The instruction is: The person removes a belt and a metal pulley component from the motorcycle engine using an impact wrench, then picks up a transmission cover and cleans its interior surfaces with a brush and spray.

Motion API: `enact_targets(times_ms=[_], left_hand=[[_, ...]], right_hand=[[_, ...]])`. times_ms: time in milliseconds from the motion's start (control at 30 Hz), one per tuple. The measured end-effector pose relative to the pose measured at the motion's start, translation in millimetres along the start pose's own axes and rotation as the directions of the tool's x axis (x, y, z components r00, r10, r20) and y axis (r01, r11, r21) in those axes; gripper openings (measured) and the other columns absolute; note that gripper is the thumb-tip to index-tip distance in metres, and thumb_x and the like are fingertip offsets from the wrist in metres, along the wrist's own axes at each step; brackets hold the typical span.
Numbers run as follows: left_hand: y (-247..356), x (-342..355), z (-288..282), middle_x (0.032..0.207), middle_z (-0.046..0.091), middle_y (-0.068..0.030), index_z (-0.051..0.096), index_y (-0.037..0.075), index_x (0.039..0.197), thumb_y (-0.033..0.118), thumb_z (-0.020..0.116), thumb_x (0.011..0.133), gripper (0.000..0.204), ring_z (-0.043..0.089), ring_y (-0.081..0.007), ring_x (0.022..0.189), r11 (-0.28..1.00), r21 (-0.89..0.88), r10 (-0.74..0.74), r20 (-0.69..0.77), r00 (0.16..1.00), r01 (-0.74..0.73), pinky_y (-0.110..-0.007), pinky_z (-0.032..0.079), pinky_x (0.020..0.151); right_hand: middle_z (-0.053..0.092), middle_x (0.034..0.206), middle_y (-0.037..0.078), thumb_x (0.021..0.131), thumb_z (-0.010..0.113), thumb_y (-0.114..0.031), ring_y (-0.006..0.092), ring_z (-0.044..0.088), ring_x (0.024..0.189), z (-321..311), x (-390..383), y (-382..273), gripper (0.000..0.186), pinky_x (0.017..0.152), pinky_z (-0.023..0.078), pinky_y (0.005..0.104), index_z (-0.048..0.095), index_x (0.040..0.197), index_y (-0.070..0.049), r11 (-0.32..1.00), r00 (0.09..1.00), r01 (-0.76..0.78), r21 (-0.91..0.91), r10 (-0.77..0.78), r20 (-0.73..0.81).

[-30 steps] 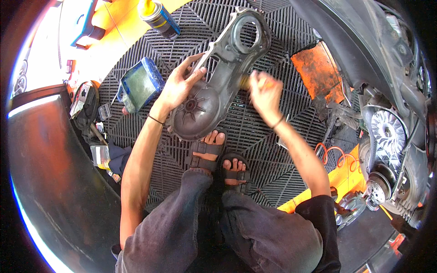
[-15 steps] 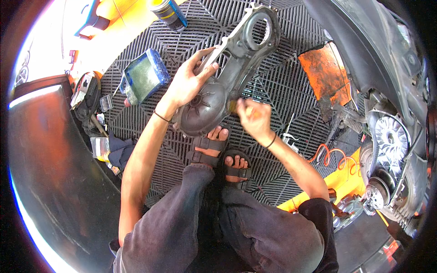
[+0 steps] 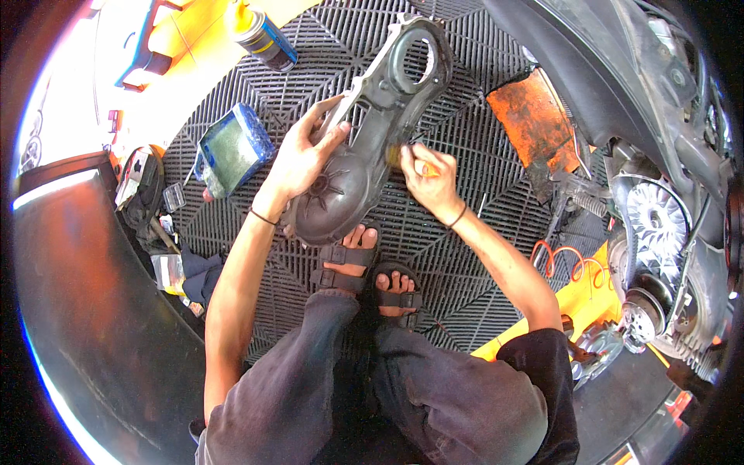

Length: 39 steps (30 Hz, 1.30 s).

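Observation:
A long dark-grey scooter crankcase cover (image 3: pixel 364 167) is held up at a tilt above the floor mat. Its round, domed end is toward me and its ring-shaped opening points away. My left hand (image 3: pixel 306 155) is closed round the cover's left edge, thumb on top and fingers beneath, partly hidden. Against the cover's right edge, my right hand (image 3: pixel 431 177) grips a small brush (image 3: pixel 394 156) with a yellowish handle. The brush's bristle end meets the side of the cover and is slightly blurred.
A blue tray (image 3: pixel 252 128) of cloudy liquid and a blue-yellow can (image 3: pixel 267 40) stand on the black grid mat (image 3: pixel 457 267). To the right are a stained orange panel (image 3: pixel 531 120), an orange coiled hose (image 3: pixel 554 260) and a scooter with an exposed finned fan (image 3: pixel 655 217).
The cover and both hands have shifted slightly left in the picture, along with the whole scene. My right hand has moved up a little along the cover's edge with the brush.

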<state>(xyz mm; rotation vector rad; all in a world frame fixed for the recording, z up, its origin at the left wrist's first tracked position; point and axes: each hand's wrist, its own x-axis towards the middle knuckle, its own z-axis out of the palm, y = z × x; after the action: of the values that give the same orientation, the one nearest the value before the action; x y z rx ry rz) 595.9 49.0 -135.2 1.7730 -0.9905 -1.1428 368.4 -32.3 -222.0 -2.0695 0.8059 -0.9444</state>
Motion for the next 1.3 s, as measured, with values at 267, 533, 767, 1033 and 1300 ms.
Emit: enact_targets(times_ms=[267, 533, 767, 1033, 1300], left_hand=[[-1.8, 6.9, -6.8, 0.089, 0.063, -0.0037, 0.051, 0.011, 0.146, 0.028, 0.064, 0.1, 0.051, 0.06, -0.0093, 0.084, 0.999, -0.045, -0.025, 0.051, 0.998, 0.027, -0.027, 0.048, 0.079], [-2.2, 3.5, -3.9, 0.095, 0.064, -0.0058, 0.05, 0.01, 0.146, 0.026, 0.064, 0.1, 0.051, 0.061, -0.0099, 0.09, 0.999, -0.023, -0.023, 0.044, 0.999, 0.024, -0.027, 0.049, 0.082], [-2.0, 2.4, -2.4, 0.094, 0.062, -0.0036, 0.051, 0.01, 0.145, 0.027, 0.065, 0.099, 0.051, 0.056, -0.0094, 0.084, 0.998, -0.052, -0.02, 0.025, 0.999, 0.022, -0.026, 0.047, 0.079], [1.8, -1.0, 2.9, 0.094, 0.062, -0.0034, 0.051, 0.008, 0.145, 0.03, 0.066, 0.099, 0.054, 0.054, -0.0089, 0.087, 1.0, -0.012, 0.024, 0.002, 1.0, -0.024, -0.025, 0.046, 0.08], [0.8, 0.3, 1.5, 0.094, 0.062, -0.0036, 0.051, 0.011, 0.146, 0.029, 0.065, 0.099, 0.052, 0.057, -0.0088, 0.088, 1.0, 0.016, 0.002, 0.006, 1.0, -0.002, -0.026, 0.047, 0.081]], right_hand=[[0.059, 0.049, 0.005, 0.104, 0.057, -0.024, 0.0134, 0.06, 0.041, -25.9, 87.1, 56.1, 0.045, 0.038, 0.045, 0.0286, 0.054, 0.063, -0.006, 0.873, 0.797, -0.332, 0.357, 0.462, -0.389], [0.058, 0.06, 0.012, 0.089, 0.072, -0.01, 0.0289, 0.061, 0.05, -10.2, 85.4, 14.4, 0.024, 0.048, 0.047, 0.0382, 0.058, 0.07, -0.005, 0.983, 0.973, 0.156, -0.097, -0.17, -0.157], [0.056, 0.059, 0.012, 0.092, 0.068, -0.007, 0.0274, 0.059, 0.048, -10.9, 66.4, 2.4, 0.022, 0.046, 0.044, 0.0377, 0.06, 0.071, -0.004, 0.981, 0.964, 0.173, 0.092, -0.15, -0.22], [0.052, 0.053, 0.008, 0.095, 0.067, -0.015, 0.0188, 0.057, 0.044, 6.9, 68.0, 0.4, 0.033, 0.044, 0.042, 0.0351, 0.054, 0.067, -0.004, 0.904, 0.973, -0.168, 0.394, 0.217, -0.082], [0.051, 0.055, 0.018, 0.094, 0.065, -0.021, 0.0345, 0.057, 0.047, -25.0, 89.9, 13.0, 0.042, 0.046, 0.041, 0.042, 0.05, 0.06, -0.004, 0.996, 1.0, -0.029, -0.089, 0.029, -0.003]])
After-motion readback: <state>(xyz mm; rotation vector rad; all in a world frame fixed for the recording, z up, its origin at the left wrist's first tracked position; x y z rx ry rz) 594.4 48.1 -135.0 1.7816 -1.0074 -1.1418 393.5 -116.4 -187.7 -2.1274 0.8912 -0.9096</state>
